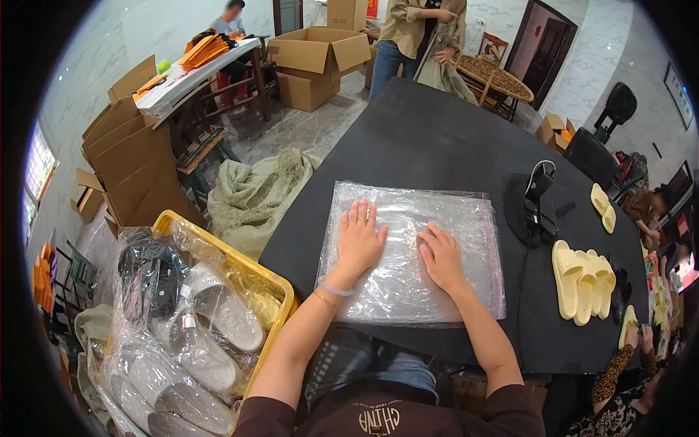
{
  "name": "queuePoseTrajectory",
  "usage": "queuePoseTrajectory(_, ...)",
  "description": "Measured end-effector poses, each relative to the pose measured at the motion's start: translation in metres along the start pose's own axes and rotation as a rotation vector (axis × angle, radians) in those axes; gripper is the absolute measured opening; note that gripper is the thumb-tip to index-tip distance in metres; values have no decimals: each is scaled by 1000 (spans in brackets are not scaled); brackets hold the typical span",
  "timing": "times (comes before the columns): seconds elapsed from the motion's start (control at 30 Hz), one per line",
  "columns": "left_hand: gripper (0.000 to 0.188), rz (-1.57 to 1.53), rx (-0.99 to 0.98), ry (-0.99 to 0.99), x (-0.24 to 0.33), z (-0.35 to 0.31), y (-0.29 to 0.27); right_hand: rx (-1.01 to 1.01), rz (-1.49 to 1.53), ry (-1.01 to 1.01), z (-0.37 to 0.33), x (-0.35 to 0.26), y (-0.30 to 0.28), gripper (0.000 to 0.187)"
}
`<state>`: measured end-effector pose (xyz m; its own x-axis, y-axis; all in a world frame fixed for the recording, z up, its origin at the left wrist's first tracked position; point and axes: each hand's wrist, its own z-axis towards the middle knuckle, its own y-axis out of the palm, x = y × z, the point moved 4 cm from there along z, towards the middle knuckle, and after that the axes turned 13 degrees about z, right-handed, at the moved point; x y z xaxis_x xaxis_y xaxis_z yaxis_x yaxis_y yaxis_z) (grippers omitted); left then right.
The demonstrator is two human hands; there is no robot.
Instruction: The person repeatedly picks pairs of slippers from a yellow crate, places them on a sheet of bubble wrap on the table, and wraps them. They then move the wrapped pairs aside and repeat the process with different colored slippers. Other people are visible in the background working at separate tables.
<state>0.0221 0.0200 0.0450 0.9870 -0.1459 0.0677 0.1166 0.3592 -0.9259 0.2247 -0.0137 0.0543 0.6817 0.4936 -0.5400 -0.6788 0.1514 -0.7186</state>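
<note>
A stack of clear plastic bags (437, 298) lies flat on the black table in front of me. My left hand (360, 237) rests palm down on its left part, fingers stretched out, a ring on one finger and a bangle at the wrist. On the middle of the bags lies my right hand (440, 255), palm down with its fingers slightly bent and apart. Neither hand grips anything. To the left, a yellow crate (280, 291) holds white slippers (229, 313) and dark slippers (153, 273) wrapped in clear plastic.
Pale yellow slippers (582, 284) stand on the right of the black table (415, 138), near a black strapped device (535, 204). Green sacking (262, 189) lies on the floor at left. Cardboard boxes (313, 62) stand behind. A person (415, 36) handles cloth at the far edge; others sit farther off.
</note>
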Motion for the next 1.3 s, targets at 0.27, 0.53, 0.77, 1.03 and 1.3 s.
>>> queuePoseTrajectory(0.27, 59, 10, 7, -6, 0, 0, 0, -6, 5, 3, 0, 1, 1, 30)
queuePoseTrajectory(0.53, 58, 3, 55, -1, 0, -1, -2, -3, 9, 1, 0, 0, 0, 30)
queuePoseTrajectory(0.77, 58, -4, 62, -2, 0, -2, -3, 5, 8, -2, -1, 3, 2, 30)
queuePoseTrajectory(1.03, 59, -2, 40, 4, 0, 0, -4, 7, 6, 8, 0, -1, 0, 29)
queuePoseTrajectory(1.3, 58, -4, 54, -19, -2, -2, -8, -11, 24, 0, 4, -4, 0, 30)
